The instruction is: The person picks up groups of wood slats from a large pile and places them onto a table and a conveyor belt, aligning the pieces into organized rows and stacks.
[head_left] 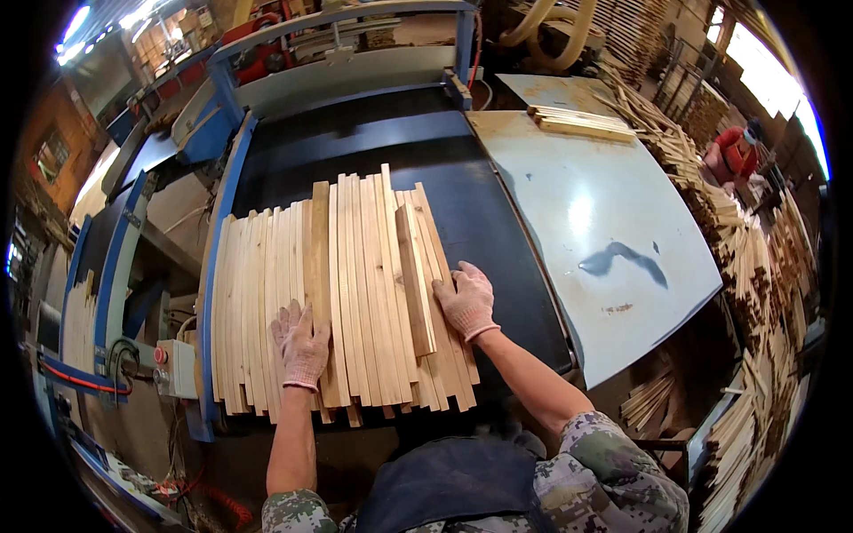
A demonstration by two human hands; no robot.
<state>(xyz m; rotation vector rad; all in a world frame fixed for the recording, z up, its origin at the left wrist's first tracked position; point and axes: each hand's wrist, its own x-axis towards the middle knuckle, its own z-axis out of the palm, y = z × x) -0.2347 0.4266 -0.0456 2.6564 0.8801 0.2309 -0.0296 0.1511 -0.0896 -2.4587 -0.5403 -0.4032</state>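
Light wooden strips (364,293) lie side by side, lengthwise away from me, on a black conveyor belt (355,133). My left hand (302,346), in a pale knit glove, rests on their near left part with its fingers spread. At the right edge of the strips is my right hand (468,302), gloved the same way, its thumb toward the wood and its fingers apart. One loose strip (415,284) lies on top of the others, just left of my right hand. A darker strip (320,249) sits among the row, beyond my left hand.
Blue rails and a frame (346,12) border the belt. A grey metal table (613,213) adjoins on the right, with a small stack of strips (582,123). Piled strips (746,258) line the far right, near a person in red (737,155). A control box (176,369) hangs at left.
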